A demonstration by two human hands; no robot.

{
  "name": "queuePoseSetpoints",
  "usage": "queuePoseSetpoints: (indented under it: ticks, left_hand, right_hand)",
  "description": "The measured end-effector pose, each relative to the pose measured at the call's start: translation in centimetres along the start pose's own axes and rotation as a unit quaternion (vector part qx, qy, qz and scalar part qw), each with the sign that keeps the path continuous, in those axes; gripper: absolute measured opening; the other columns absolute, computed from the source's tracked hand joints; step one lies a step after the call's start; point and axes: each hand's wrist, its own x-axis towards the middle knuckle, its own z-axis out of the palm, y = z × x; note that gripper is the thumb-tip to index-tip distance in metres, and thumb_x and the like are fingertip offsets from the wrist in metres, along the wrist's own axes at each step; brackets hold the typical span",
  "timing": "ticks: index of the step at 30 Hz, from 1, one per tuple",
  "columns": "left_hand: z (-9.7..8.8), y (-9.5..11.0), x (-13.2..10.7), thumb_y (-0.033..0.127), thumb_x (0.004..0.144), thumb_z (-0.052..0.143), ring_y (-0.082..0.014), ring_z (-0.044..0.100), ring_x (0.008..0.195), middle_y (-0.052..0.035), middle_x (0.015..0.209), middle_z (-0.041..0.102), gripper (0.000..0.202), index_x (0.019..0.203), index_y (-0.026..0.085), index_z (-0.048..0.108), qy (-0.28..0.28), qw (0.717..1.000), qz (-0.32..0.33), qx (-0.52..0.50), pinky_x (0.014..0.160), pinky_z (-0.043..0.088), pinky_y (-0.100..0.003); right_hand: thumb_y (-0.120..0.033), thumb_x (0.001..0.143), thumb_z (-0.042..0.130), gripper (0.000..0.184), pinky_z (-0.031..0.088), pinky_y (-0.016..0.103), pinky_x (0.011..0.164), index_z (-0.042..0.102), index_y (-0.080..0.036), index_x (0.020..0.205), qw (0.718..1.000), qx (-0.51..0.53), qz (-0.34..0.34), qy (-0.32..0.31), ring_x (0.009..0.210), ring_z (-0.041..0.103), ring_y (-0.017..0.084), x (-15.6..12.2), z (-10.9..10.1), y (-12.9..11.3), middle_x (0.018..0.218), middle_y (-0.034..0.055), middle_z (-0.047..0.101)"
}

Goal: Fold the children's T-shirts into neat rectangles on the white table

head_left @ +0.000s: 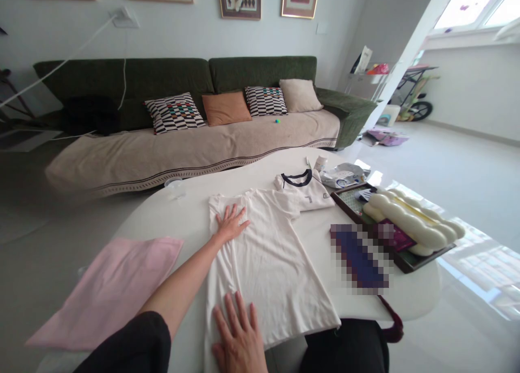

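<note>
A white T-shirt (264, 264) lies spread flat on the white round-edged table (162, 227), its collar end pointing away from me. My left hand (231, 225) rests flat on the shirt near the far shoulder, fingers apart. My right hand (239, 332) presses on the lower part of the same shirt, also flat and holding nothing. Just beyond the shirt lies a second white shirt (303, 191) with a navy collar. To the left of my left forearm, a pink folded cloth (108, 292) sits partly over the table edge.
On the right stands a dark wooden tray (345, 202) holding a white padded object (410, 216). Beside it lies a pixelated flat item (359, 256). A clear cup (174, 189), a crumpled packet (341, 175) and a small bottle (320, 163) stand on the table. A green sofa (260, 75) lies behind.
</note>
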Motion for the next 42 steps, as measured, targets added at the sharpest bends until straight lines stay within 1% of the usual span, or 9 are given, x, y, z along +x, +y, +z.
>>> queuePoseSetpoints:
  ticks: [6, 10, 13, 18, 23, 27, 31, 37, 42]
  left_hand:
    - [-0.7, -0.5, 1.5, 0.057, 0.083, 0.025, -0.0329, 0.004, 0.134, -0.006, 0.148, 0.012, 0.064, 0.14, 0.028, 0.017, 0.029, 0.998, -0.058, -0.019, 0.098, 0.007, -0.064]
    - [-1.9, 1.1, 2.8, 0.055, 0.079, 0.04, -0.0396, 0.012, 0.13, -0.0116, 0.144, 0.022, 0.061, 0.132, 0.026, 0.036, 0.018, 0.996, -0.086, -0.009, 0.094, 0.013, -0.066]
    - [-2.9, 5.0, 3.6, 0.048, 0.079, 0.045, -0.0392, 0.024, 0.125, -0.0171, 0.132, 0.038, 0.049, 0.119, 0.02, 0.05, 0.061, 0.997, -0.046, -0.014, 0.094, 0.021, -0.061]
    - [-0.7, 15.2, 4.9, 0.053, 0.073, 0.054, -0.0272, 0.039, 0.115, -0.0114, 0.123, 0.045, 0.052, 0.113, 0.021, 0.051, 0.055, 0.991, 0.09, -0.082, 0.091, 0.036, -0.037]
    - [2.5, 20.1, 5.5, 0.025, 0.061, 0.071, -0.0311, 0.037, 0.116, -0.0154, 0.119, 0.044, 0.039, 0.095, 0.016, 0.055, 0.055, 0.952, 0.037, -0.298, 0.094, 0.033, -0.041]
    - [2.7, 18.7, 6.3, 0.011, 0.064, 0.062, -0.0241, 0.046, 0.108, -0.0127, 0.108, 0.052, 0.017, 0.079, 0.016, 0.055, 0.071, 0.916, -0.005, -0.394, 0.094, 0.034, -0.035]
    - [1.1, 15.6, 7.1, 0.018, 0.067, 0.058, -0.0179, 0.057, 0.083, -0.0043, 0.077, 0.059, 0.006, 0.07, 0.017, 0.053, 0.071, 0.85, -0.068, -0.518, 0.077, 0.045, -0.029]
    - [-2.0, 7.5, 4.9, 0.024, 0.07, 0.048, -0.0142, 0.059, 0.056, -0.0001, 0.057, 0.057, 0.014, 0.076, 0.013, 0.054, 0.08, 0.736, -0.124, -0.661, 0.053, 0.048, -0.025]
    - [-1.8, 3.2, 2.2, 0.021, 0.069, 0.052, -0.0151, 0.063, 0.062, -0.0042, 0.076, 0.065, 0.035, 0.102, 0.012, 0.054, 0.102, 0.711, -0.13, -0.683, 0.054, 0.05, -0.025]
  right_hand:
    - [-0.033, 0.073, 0.061, 0.069, 0.035, 0.054, 0.094, 0.031, -0.03, 0.135, 0.998, -0.018, -0.055, -0.027, 0.126, 0.03, 0.034, -2.2, 1.0, 1.8, 0.14, 0.0066, 0.031]
    - [-0.03, 0.076, 0.058, 0.047, 0.047, 0.038, 0.085, 0.048, -0.031, 0.122, 0.998, 0.02, -0.06, 0.007, 0.107, 0.054, 0.025, -3.8, -0.2, 3.3, 0.122, 0.0061, 0.055]
    - [-0.027, 0.084, 0.045, 0.031, 0.048, 0.025, 0.082, 0.053, -0.027, 0.115, 0.992, 0.086, 0.017, 0.09, 0.098, 0.059, 0.016, -4.8, -4.1, 5.7, 0.113, 0.0051, 0.06]
    - [-0.039, 0.084, 0.042, 0.036, 0.043, 0.039, 0.086, 0.049, -0.018, 0.113, 0.928, -0.015, 0.245, 0.281, 0.102, 0.052, 0.025, -5.4, -10.3, 11.7, 0.108, 0.0119, 0.056]
    - [-0.038, 0.083, 0.044, 0.035, 0.043, 0.036, 0.074, 0.047, -0.016, 0.11, 0.924, -0.08, 0.275, 0.253, 0.085, 0.053, 0.024, -5.5, -10.4, 14.2, 0.09, 0.0095, 0.057]
    - [-0.026, 0.082, 0.042, 0.011, 0.04, 0.032, 0.068, 0.051, -0.02, 0.082, 0.93, -0.08, 0.278, 0.225, 0.073, 0.052, 0.02, -4.9, -10.1, 13.2, 0.073, 0.0039, 0.056]
    - [-0.019, 0.078, 0.042, 0.007, 0.042, 0.031, 0.07, 0.048, -0.021, 0.077, 0.923, -0.039, 0.265, 0.276, 0.076, 0.052, 0.019, -4.3, -10.6, 11.3, 0.076, 0.0039, 0.054]
    - [-0.003, 0.068, 0.037, 0.033, 0.044, 0.03, 0.086, 0.051, -0.02, 0.093, 0.974, 0.025, 0.075, 0.213, 0.105, 0.049, 0.018, -3.7, -9.3, 7.7, 0.106, 0.0082, 0.055]
    - [0.0, 0.059, 0.041, 0.048, 0.044, 0.037, 0.091, 0.053, -0.02, 0.101, 0.988, -0.021, 0.0, 0.152, 0.112, 0.044, 0.022, -3.8, -6.0, 6.9, 0.112, 0.0074, 0.054]
